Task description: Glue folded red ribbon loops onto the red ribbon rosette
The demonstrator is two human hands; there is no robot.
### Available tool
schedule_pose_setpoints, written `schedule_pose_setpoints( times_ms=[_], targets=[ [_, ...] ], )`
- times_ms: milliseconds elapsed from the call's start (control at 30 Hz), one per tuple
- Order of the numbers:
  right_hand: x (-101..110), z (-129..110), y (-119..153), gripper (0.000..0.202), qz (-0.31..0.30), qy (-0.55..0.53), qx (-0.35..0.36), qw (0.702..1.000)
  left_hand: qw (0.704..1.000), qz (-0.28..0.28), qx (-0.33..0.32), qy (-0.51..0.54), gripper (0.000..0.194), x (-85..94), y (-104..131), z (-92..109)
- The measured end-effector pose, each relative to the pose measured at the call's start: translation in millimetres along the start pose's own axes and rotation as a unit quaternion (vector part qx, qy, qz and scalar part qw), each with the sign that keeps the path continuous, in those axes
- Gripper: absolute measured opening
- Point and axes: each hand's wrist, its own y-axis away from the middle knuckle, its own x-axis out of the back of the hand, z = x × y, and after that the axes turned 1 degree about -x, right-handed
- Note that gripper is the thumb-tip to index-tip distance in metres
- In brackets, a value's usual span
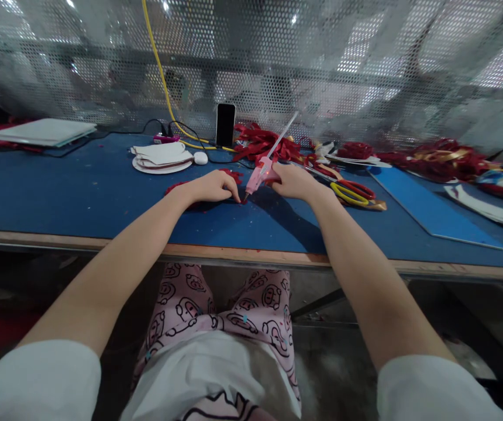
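Observation:
A pink hot glue gun [258, 175] is gripped in my right hand [294, 180], its nozzle angled down to the tabletop and a long clear glue stick [283, 134] jutting from its back. An orange-red light glows on its side. My left hand [212, 187] is closed, fingers curled down over a dark red ribbon piece [233, 174] that lies on the table. Most of that piece is hidden beneath the palm. The fingertips pinch its right end, close to the nozzle; whether the nozzle touches it I cannot tell.
Yellow-handled scissors [350, 193] lie right of my right hand. Behind are a heap of red ribbons [260, 140], a standing black phone [226, 124], white cut pieces [162, 158] and a white earbud case [200, 158]. A blue board [436, 207] rests at right; a yellow cable [159, 64] hangs down.

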Motion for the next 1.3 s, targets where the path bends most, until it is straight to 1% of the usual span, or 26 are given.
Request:
schedule_pose_setpoints(
  times_ms=[233,400,633,967,1200,1300],
  targets=[
    [7,-7,3,0.033,0.007,0.017,-0.024,1.000,1.000,0.001,-0.002,-0.002,0.041,0.0,0,0],
    [12,-11,5,0.033,0.027,0.017,-0.027,0.999,1.000,0.000,-0.003,-0.003,0.041,-0.1,-1,0],
    [16,-17,6,0.031,0.070,0.014,-0.009,0.997,1.000,0.004,0.000,-0.009,0.042,-0.7,-2,-2],
    [16,-15,2,0.034,0.114,0.023,0.051,0.992,1.000,-0.001,0.010,-0.001,0.042,-0.3,-1,1],
    [19,-12,6,0.036,0.131,0.013,0.066,0.989,1.000,0.000,-0.011,-0.020,0.041,-1.0,-3,-2],
    [20,-9,6,0.037,0.147,0.012,0.054,0.988,0.999,0.001,-0.006,-0.044,0.039,-0.8,-3,-1]
  ],
)
